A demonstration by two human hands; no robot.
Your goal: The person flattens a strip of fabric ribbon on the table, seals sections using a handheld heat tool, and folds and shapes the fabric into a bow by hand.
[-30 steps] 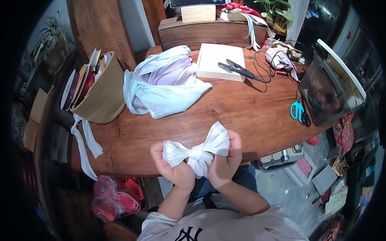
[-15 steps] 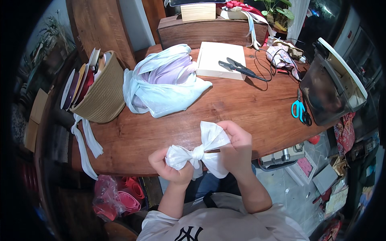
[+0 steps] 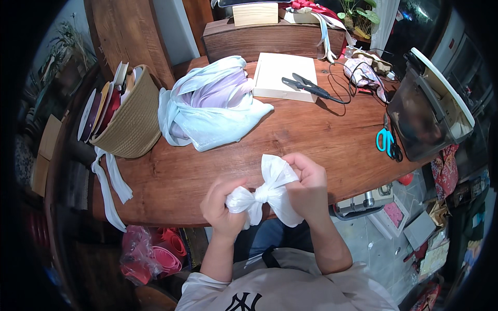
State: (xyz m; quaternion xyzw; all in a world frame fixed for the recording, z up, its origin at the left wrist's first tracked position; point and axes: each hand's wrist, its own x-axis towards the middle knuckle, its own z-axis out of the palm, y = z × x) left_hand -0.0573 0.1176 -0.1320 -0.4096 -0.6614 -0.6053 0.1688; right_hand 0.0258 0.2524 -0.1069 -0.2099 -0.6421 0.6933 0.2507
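A white fabric bow with a knotted centre is held up between my hands, over the table's near edge. My left hand is closed round the bow's left loop. My right hand grips the upper right loop, its fingers curled at the loop's outer edge. One loop stands upward and broad tails hang below the knot. Part of the left loop is hidden behind my left fingers.
Pale blue and lilac cloth lies heaped beside a woven basket of ribbon spools. A black corded iron rests on a white box. Turquoise-handled scissors lie by a dark plastic bin. White ribbon hangs off the table.
My left hand has moved right and slightly up, nearer the knot, its grip on the left loop shifted. The bow has moved a little to the right; my right hand keeps its hold.
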